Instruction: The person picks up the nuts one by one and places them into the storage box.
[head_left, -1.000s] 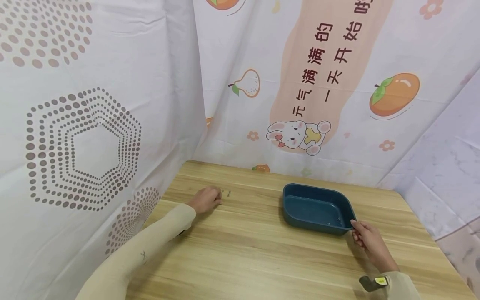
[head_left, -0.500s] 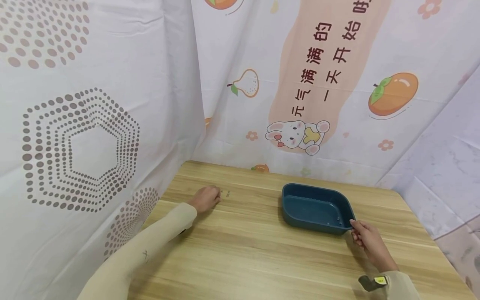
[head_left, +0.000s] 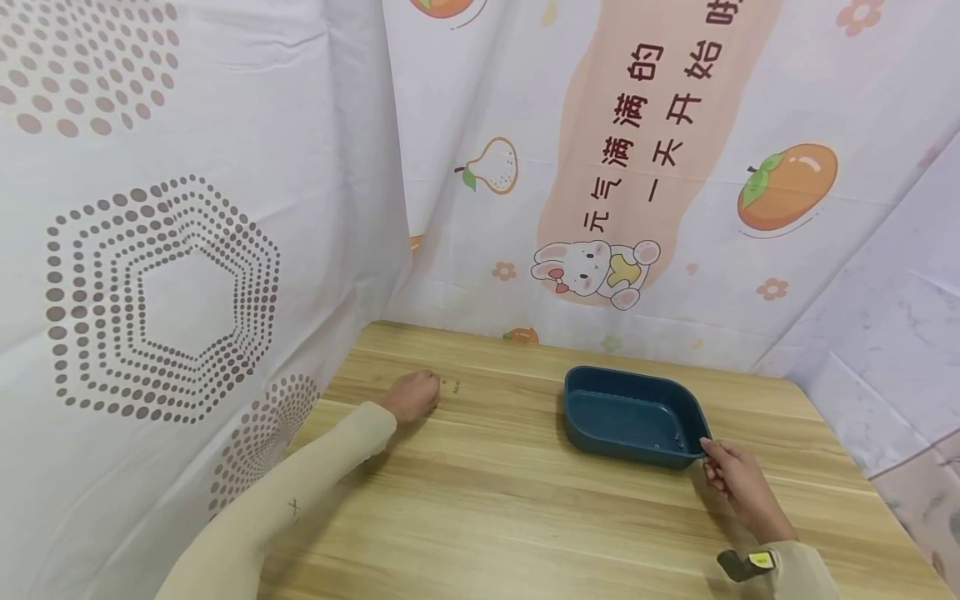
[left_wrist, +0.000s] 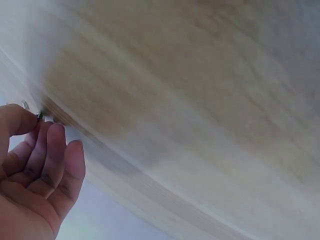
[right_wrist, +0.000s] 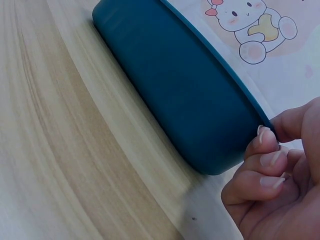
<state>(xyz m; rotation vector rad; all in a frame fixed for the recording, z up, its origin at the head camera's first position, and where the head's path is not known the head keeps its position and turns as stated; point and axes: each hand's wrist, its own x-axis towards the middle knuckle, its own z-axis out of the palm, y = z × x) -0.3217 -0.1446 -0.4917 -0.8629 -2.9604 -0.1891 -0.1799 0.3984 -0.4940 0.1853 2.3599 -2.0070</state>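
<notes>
At the far left of the table, my left hand (head_left: 414, 397) pinches a small shiny metal piece (left_wrist: 39, 116) between thumb and fingertip, close to the wood; its exact kind is too small to make out. Just right of those fingers lie several similar small metal pieces (head_left: 456, 387). On the right stands a dark blue, rounded rectangular tray (head_left: 626, 455), upright on the table. A few tiny shiny bits (head_left: 678, 438) lie inside at its right end. My right hand (head_left: 738, 486) holds the tray's near right corner, thumb over the rim (right_wrist: 250, 95) and curled fingers against the outer wall.
The wood-grain table (head_left: 480, 517) ends at a printed cloth (head_left: 480, 275) along the back. A white dotted curtain (head_left: 360, 208) hangs along the left side, near my left arm. Pale marbled cloth (head_left: 892, 333) borders the right.
My left hand has shifted very slightly left, away from the loose metal pieces. The tray and my right hand stay where they were.
</notes>
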